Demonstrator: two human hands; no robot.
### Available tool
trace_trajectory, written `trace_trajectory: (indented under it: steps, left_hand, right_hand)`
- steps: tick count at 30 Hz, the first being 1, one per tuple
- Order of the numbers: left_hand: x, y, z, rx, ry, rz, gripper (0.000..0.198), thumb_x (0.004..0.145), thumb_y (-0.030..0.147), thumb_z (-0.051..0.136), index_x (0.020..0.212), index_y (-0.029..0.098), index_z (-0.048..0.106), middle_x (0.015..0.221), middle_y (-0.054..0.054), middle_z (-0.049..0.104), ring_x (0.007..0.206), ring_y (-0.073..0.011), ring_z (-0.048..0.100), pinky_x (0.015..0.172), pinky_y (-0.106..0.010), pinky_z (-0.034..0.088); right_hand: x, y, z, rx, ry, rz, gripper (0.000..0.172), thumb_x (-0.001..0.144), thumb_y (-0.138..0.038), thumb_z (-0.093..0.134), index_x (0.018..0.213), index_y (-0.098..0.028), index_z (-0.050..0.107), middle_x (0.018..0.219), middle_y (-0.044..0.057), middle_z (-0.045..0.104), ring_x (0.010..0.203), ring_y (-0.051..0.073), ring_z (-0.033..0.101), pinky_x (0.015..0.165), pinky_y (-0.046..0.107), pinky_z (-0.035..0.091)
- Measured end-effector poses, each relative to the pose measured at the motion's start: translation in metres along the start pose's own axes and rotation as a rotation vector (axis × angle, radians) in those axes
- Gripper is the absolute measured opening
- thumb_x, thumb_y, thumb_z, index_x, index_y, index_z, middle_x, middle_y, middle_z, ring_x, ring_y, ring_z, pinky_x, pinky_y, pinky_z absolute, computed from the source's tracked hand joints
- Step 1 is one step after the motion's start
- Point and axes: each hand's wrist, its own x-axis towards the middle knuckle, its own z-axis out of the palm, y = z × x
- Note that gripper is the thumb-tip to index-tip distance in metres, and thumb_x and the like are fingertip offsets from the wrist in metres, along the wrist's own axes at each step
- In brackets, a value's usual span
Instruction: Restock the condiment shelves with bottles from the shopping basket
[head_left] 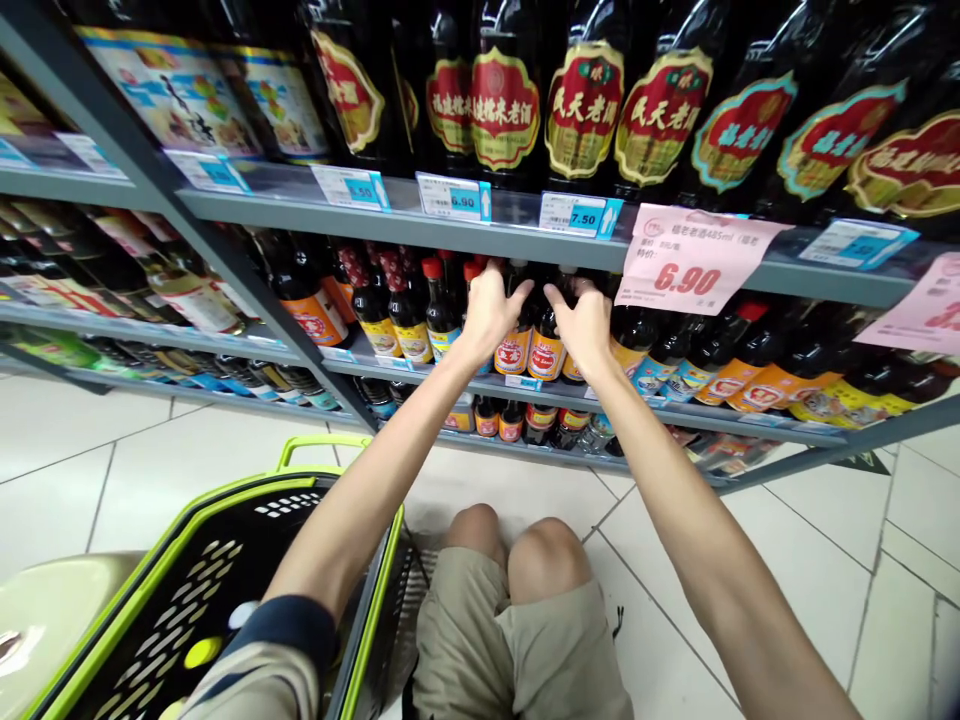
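Note:
My left hand [491, 312] and my right hand [581, 325] reach up to the middle shelf, thumbs pointing toward each other. Both rest at the necks of dark sauce bottles with orange-and-yellow labels. The nearest bottle to my left hand [514, 350] and the nearest to my right hand [546, 355] stand side by side. My hands hide their upper parts, so I cannot tell whether either is gripped. More dark bottles with red caps [441, 315] stand to the left of my hands.
A black-and-green shopping basket [202, 590] lies by my left arm, above my knees in khaki shorts [510, 620]. Large bottles with red labels [585, 110] fill the shelf above. A pink price tag [682, 258] hangs from its edge. White floor tiles [825, 560] lie below.

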Motion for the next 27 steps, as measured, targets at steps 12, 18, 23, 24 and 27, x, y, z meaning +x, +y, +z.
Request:
trace_trajectory:
  steps: [12, 18, 23, 24, 27]
  left_hand:
    - [0.015, -0.008, 0.007, 0.234, -0.119, -0.043, 0.028, 0.101, 0.037, 0.063, 0.110, 0.010, 0.069, 0.114, -0.020, 0.074, 0.121, -0.0360, 0.064, 0.111, -0.046, 0.047]
    - [0.015, -0.006, 0.005, 0.290, -0.140, -0.067, 0.028, 0.101, 0.037, 0.063, 0.105, 0.010, 0.070, 0.110, -0.022, 0.074, 0.119, -0.0373, 0.065, 0.108, -0.046, 0.049]
    - [0.018, -0.003, 0.006, 0.226, -0.142, -0.085, 0.028, 0.100, 0.035, 0.064, 0.112, 0.009, 0.069, 0.110, -0.020, 0.076, 0.108, -0.0334, 0.071, 0.101, -0.043, 0.055]
    - [0.016, 0.000, 0.005, 0.183, -0.148, -0.095, 0.029, 0.101, 0.033, 0.064, 0.116, 0.009, 0.068, 0.111, -0.019, 0.077, 0.101, -0.0308, 0.074, 0.098, -0.041, 0.057]
    - [-0.011, 0.012, -0.008, 0.039, -0.099, -0.085, 0.038, 0.101, 0.032, 0.062, 0.134, 0.012, 0.061, 0.125, -0.016, 0.076, 0.078, -0.0203, 0.074, 0.086, -0.034, 0.061]
  right_hand:
    - [0.010, 0.003, -0.007, -0.142, -0.179, 0.025, 0.049, 0.109, -0.045, 0.040, 0.140, -0.010, 0.053, 0.122, 0.025, 0.071, 0.113, 0.040, 0.072, 0.098, 0.053, 0.056]
    - [0.007, 0.010, -0.002, -0.081, -0.163, -0.021, 0.046, 0.109, -0.041, 0.041, 0.139, -0.009, 0.054, 0.120, 0.024, 0.074, 0.109, 0.037, 0.073, 0.095, 0.049, 0.057]
    - [0.014, 0.013, 0.001, -0.042, -0.147, 0.002, 0.049, 0.108, -0.044, 0.044, 0.141, -0.010, 0.056, 0.124, 0.024, 0.074, 0.111, 0.037, 0.073, 0.096, 0.050, 0.057]
    - [0.013, 0.011, -0.001, -0.020, -0.146, 0.009, 0.050, 0.107, -0.045, 0.046, 0.142, -0.009, 0.055, 0.126, 0.024, 0.073, 0.114, 0.037, 0.072, 0.098, 0.051, 0.056]
    - [-0.015, -0.003, -0.016, 0.110, -0.133, 0.052, 0.067, 0.105, -0.048, 0.050, 0.156, -0.006, 0.040, 0.140, 0.028, 0.067, 0.118, 0.036, 0.071, 0.098, 0.048, 0.058]
